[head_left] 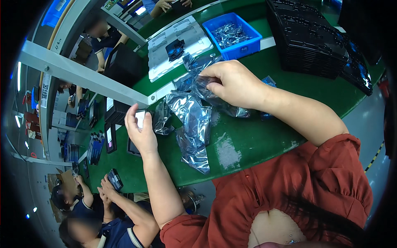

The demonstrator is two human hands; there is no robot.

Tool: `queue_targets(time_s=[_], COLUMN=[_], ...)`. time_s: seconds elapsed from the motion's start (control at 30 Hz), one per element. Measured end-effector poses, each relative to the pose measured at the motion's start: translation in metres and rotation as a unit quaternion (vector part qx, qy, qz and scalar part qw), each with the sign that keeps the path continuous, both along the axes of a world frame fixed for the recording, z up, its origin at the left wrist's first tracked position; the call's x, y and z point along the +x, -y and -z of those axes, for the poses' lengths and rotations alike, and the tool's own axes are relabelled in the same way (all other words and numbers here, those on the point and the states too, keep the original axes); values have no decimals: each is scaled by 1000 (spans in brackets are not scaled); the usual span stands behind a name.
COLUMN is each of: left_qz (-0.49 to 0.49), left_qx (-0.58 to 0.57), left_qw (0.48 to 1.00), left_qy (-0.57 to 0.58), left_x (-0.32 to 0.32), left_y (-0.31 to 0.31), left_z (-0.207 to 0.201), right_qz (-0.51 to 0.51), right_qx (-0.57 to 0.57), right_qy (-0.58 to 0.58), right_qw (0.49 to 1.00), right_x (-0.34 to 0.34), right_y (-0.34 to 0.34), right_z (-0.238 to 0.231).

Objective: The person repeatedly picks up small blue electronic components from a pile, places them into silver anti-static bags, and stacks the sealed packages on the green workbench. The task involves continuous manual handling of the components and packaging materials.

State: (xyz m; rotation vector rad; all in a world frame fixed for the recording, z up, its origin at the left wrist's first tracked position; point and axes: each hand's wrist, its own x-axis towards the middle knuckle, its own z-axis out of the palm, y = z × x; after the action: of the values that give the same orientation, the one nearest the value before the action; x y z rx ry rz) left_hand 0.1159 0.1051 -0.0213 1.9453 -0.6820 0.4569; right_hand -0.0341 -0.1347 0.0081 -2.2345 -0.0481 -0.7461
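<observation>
Silvery bags (pixel 191 118) spread left and near of right hand (pixel 235 84), one pinched; left hand (pixel 142 133) loosely curled left of bags, hold unclear.

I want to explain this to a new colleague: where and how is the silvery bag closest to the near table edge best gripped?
Probably pinch the silvery bag at its near end, coming from the person's side of the table: that end lies uncovered and creased, while its far end meets other bags.

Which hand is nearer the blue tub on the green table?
Right. The right hand is just below the blue tub in the picture; the left hand is farther away, down and left.
</observation>
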Motion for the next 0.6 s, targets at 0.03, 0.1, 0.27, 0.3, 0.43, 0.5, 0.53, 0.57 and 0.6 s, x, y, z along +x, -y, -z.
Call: queue_targets(time_s=[0.03,0.1,0.27,0.3,0.43,0.5,0.53,0.57,0.6], left_qz=[15,67,157,174,170,211,218,215,217], left_qx=[-9,-9,85,107,190,290,351,377,379], left_qw=[1000,998,984,978,967,933,909,900,899], left_qy=[22,17,3,35,8,33,47,36,28], left_x=[-3,-8,-24,-27,-30,-26,-28,-30,-30], left_y=[8,25,58,62,60,57,55,55,54], left_z=[-7,-15,-25,-23,-6,7,9,9,6], right_qz=[6,6,-117,-99,24,28,21,11,-2], right_qx=[-31,-105,-146,-143,-234,-318,-370,-369,-368], right_qy=[36,69,-69,-49,-57,-171,-181,-188,-194], right_qw=[999,992,980,984,970,932,911,910,909], right_x=[0,-2,-12,-8,23,32,36,39,42], right_y=[-1,-15,-64,-54,7,22,28,33,34], right_z=[4,18,31,25,22,32,41,47,48])
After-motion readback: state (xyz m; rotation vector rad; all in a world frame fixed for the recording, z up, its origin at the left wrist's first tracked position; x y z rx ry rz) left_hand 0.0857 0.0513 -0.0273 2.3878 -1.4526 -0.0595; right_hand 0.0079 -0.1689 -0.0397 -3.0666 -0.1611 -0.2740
